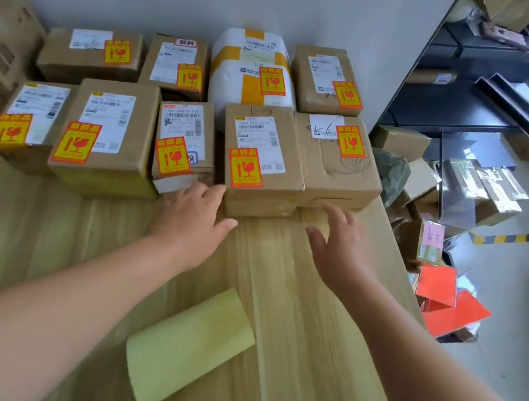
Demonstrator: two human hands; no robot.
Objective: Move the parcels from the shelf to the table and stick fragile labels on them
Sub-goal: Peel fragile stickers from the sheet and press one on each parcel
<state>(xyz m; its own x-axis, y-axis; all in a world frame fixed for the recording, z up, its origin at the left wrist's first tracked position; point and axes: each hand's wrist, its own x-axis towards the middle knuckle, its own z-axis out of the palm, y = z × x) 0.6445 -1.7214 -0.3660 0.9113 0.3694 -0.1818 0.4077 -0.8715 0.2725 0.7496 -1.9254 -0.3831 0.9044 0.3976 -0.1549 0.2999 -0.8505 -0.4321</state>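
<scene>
Both hands are spread flat and hold nothing. The left hand (195,213) lies at the front left corner of the parcel marked 1-8 (261,165); contact appears likely but cannot be confirmed. The right hand (339,243) hovers just before the rightmost front parcel (335,163). All nine parcels in two rows on the tabletop (43,234) carry a fragile label (245,168). Assessment: this batch is labelled and is being squared up. The next move calls for more parcels from the shelf (461,110).
</scene>
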